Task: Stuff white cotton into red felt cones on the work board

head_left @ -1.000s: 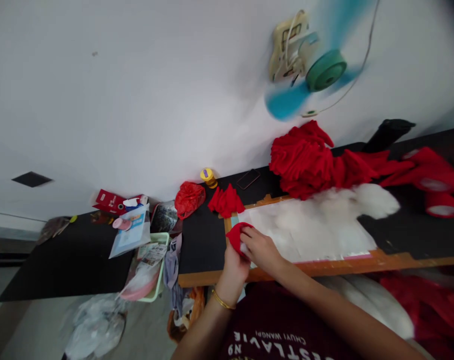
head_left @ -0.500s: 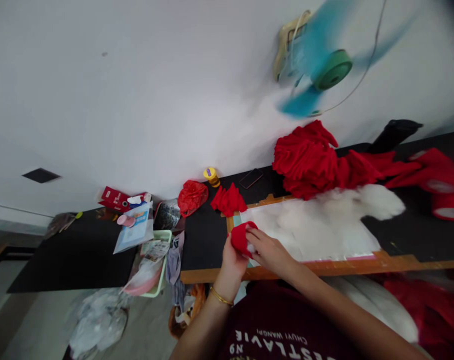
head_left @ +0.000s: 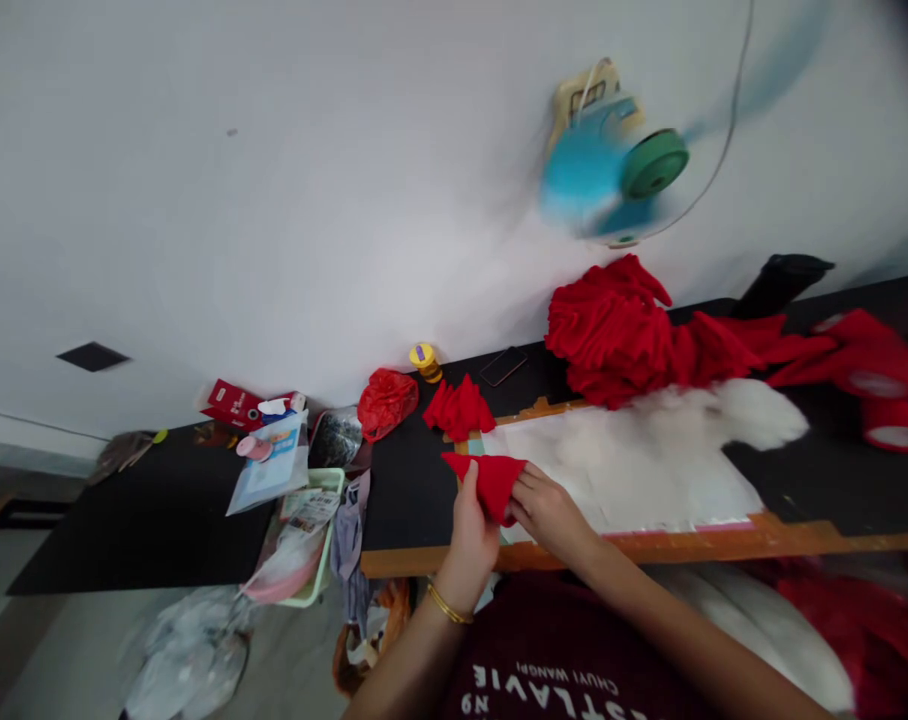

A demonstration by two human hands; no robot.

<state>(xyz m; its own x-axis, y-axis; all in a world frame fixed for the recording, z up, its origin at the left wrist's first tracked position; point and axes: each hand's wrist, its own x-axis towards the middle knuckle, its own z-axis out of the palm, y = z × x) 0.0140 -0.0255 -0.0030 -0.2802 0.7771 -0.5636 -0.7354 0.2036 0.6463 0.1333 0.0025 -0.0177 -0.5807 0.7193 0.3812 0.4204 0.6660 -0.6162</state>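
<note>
Between my two hands is a red cone-shaped fabric piece (head_left: 493, 480), its pointed tip aimed left. My left hand (head_left: 472, 525) grips it from below, with the thumb over its near side. The fingers of my right hand (head_left: 548, 508) are closed at its wide right end, and the fingertips are partly hidden there. White fluffy stuffing (head_left: 649, 450) lies on a pale sheet just right of my hands. Beyond the held piece sits a small pile of red fabric pieces (head_left: 460, 408).
A large red fabric heap (head_left: 608, 330) lies against the wall. Along the back are a phone (head_left: 503, 366), a yellow-lidded jar (head_left: 425, 362) and a red plastic bag (head_left: 386, 403). A green basket (head_left: 332, 530) stands left of the table. A wall fan (head_left: 653, 165) spins above.
The red fabric piece has turned: its rounded side and some white stuffing showed before, and now its pointed tip shows to the left. My right hand has moved slightly right and down.
</note>
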